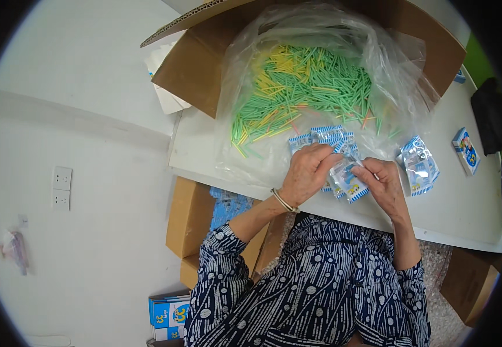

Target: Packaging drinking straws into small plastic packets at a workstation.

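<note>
Near the front edge of the white table, my left hand (307, 175) and my right hand (384, 184) are closed on one small blue-and-white plastic packet (348, 180). My left thumb and fingers pinch its upper left part, and my right hand grips its right side. Behind and under it lie several similar packets (326, 134). To the right of my right hand rests a small stack of packets (418, 166). Beyond my hands, a clear plastic bag (233, 124) spreads open with a heap of short green and yellow sticks (314, 78), with a few pinkish ones among them.
An open cardboard box (196, 72) surrounds the bag on the white table (196, 153). A small blue box (466, 151) lies at the right. Below the table's left side stands a carton (184, 217) of blue packets (227, 207). Another carton (469, 286) is at lower right.
</note>
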A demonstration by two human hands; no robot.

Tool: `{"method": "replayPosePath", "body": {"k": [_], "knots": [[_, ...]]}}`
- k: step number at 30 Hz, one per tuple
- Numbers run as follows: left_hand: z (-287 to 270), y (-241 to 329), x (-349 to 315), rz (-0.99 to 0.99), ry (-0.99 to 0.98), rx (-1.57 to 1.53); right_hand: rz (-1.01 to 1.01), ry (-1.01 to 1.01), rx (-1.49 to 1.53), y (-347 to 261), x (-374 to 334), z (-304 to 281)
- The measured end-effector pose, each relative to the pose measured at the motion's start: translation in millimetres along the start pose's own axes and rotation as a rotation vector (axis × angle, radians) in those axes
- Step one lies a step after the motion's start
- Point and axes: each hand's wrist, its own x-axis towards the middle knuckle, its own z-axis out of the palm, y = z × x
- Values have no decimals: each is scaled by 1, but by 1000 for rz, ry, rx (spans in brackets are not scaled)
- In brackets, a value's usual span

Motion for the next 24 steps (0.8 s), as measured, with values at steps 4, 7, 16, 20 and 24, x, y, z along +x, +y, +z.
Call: {"method": "replayPosePath", "body": {"k": [4, 7, 16, 20, 24], "knots": [[-23, -38, 13, 122, 83, -18, -6, 27, -28, 8, -3, -20], [-78, -106, 23, 189, 206, 652, 31, 53, 18, 3, 0, -41], [-90, -157, 49, 246, 40, 1204, 61, 80, 15, 12, 6, -56], [-92, -162, 61, 238, 20, 1241, 68, 98, 35, 14, 7, -59], [-90, -156, 73, 204, -34, 1266, 75, 94, 22, 9, 5, -62]]}}
